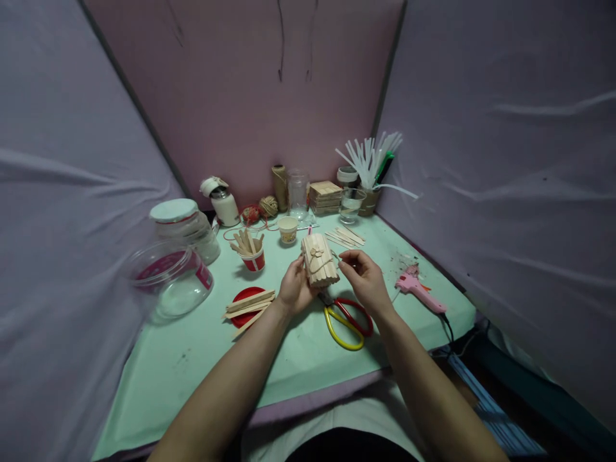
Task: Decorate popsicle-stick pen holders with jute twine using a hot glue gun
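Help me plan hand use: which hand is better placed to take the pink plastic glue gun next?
Probably the right hand: it's nearer the pink plastic glue gun, while the left hand supports the pale wooden-stick cylinder.

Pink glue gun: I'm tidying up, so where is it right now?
In the head view, the pink glue gun lies near the table's right edge, to the right of the right hand and the scissors.

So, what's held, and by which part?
The left hand holds the wooden cylinder by its left side; the right hand seems to pinch a string end.
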A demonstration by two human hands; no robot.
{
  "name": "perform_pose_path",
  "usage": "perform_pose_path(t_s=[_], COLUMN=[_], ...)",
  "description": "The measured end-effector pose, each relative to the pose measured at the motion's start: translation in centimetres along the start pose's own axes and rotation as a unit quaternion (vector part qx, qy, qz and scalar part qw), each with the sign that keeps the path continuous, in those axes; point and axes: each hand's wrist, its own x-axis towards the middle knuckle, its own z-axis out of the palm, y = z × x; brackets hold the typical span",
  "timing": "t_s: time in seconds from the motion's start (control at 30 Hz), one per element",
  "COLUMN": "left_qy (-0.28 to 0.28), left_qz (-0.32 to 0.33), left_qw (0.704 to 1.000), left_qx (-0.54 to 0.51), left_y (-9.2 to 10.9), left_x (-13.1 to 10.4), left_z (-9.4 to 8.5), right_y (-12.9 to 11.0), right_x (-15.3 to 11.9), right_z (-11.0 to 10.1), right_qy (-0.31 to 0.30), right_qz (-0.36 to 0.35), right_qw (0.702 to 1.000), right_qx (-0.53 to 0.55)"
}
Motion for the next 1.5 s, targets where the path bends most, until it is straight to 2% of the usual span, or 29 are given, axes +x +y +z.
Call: perform_pose_path(t_s=[0.07,0.4,0.63,0.77,0.93,1.13,1.3,1.5], left_qy=[0.017,0.093,0.123,0.138,0.149,0.175,0.172,0.166], left_qz=[0.006,0.118,0.232,0.274,0.314,0.331,0.355,0.378], left_qw=[1.000,0.988,0.958,0.938,0.913,0.894,0.881,0.860], left_qx=[0.007,0.044,0.117,0.163,0.216,0.247,0.263,0.301], left_y=[-0.1,-0.4,-0.9,-1.4,-1.6,-1.4,-1.7,-1.9], left_x=[0.1,0.3,0.4,0.5,0.4,-0.2,-0.5,-0.6], left_z=[-0.1,-0.4,-0.1,-0.5,-0.8,-0.2,0.1,-0.3], right_y=[0.2,1.2,1.0,0.9,0.9,0.7,0.3,0.6], right_x=[-0.3,-2.0,-2.4,-2.4,-2.3,-2.1,-2.0,-1.5], right_z=[0.2,0.7,1.8,2.4,2.8,2.9,2.9,2.8], right_qy=[0.008,0.059,0.076,0.070,0.088,0.086,0.085,0.081], right_qz=[-0.002,-0.027,-0.138,-0.155,-0.121,-0.077,-0.051,0.003], right_qw=[1.000,0.997,0.974,0.970,0.973,0.980,0.988,0.993], right_qx=[-0.002,-0.051,-0.161,-0.174,-0.174,-0.162,-0.123,-0.090])
